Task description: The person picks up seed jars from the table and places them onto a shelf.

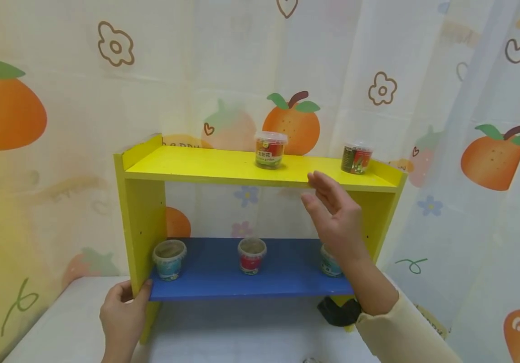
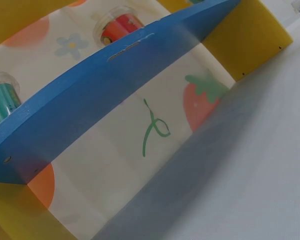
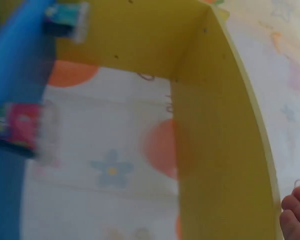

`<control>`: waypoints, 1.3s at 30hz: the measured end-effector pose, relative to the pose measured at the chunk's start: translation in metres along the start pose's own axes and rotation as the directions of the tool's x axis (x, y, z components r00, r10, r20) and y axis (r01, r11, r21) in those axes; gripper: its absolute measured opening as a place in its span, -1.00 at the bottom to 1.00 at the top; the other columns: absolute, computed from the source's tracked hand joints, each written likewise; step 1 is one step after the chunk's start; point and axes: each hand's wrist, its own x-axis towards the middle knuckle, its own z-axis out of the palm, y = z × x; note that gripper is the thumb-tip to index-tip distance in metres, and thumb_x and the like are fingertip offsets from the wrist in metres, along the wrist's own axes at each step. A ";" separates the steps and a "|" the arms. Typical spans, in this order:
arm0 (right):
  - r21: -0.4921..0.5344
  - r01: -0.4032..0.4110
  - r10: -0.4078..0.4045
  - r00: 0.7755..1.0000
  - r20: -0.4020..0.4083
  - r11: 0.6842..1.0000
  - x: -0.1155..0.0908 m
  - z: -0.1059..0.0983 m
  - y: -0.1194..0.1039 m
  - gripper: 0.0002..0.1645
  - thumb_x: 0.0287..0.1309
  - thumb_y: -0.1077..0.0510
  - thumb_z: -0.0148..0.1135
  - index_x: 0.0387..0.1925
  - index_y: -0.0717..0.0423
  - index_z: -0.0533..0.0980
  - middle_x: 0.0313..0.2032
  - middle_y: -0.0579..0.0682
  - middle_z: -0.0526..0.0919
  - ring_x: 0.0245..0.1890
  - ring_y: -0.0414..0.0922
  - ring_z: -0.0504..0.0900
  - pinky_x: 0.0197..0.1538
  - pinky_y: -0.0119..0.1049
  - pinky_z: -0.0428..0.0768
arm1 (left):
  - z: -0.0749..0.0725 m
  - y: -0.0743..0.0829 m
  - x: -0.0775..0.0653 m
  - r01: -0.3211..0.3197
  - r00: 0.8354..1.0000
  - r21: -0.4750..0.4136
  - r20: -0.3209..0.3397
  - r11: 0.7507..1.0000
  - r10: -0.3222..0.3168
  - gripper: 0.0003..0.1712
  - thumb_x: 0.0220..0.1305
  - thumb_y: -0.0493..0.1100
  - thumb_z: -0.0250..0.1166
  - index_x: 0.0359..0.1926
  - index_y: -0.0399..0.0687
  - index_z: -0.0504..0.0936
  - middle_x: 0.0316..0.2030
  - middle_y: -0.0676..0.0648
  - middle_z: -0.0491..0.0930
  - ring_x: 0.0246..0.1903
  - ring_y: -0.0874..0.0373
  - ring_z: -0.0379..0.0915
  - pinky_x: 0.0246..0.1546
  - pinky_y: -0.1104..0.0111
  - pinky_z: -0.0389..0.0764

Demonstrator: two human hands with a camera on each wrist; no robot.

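Note:
My left hand (image 1: pixel 124 312) grips the lower left side of a small two-tier shelf (image 1: pixel 214 164), its thumb at the front corner of the blue board (image 1: pixel 210 288). Raised before the yellow top board, my right hand (image 1: pixel 339 217) holds nothing, its fingers bent a little and close to the front edge. On the top board stand a lidded red-labelled cup (image 1: pixel 270 151) near the middle and another red-and-dark cup (image 1: pixel 356 159) at the right. The blue board bears a blue-labelled cup (image 1: pixel 169 261) at left, a red one (image 1: pixel 251 257) mid-board, and a teal one (image 1: pixel 330 262) partly behind my right forearm.
The shelf stands on a white surface (image 1: pixel 223 333) against a curtain (image 1: pixel 223 60) printed with oranges and flowers. A dark curved object (image 1: pixel 339 311) shows beside my right forearm, below the blue board. Yellow side panels (image 1: pixel 144 227) bound the shelf.

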 end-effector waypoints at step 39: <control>0.120 -0.870 0.218 0.250 0.943 0.479 -0.232 -0.052 0.150 -0.17 0.50 0.02 -0.08 0.42 0.50 -0.17 0.39 0.34 0.25 0.20 -0.22 0.49 0.26 -0.28 0.46 | 0.001 -0.005 0.001 -0.009 1.000 0.014 -0.015 1.000 0.009 -0.41 0.28 0.15 0.30 -0.02 -0.34 0.56 -0.11 -0.32 0.58 -0.11 -0.09 0.45 -0.47 0.79 0.20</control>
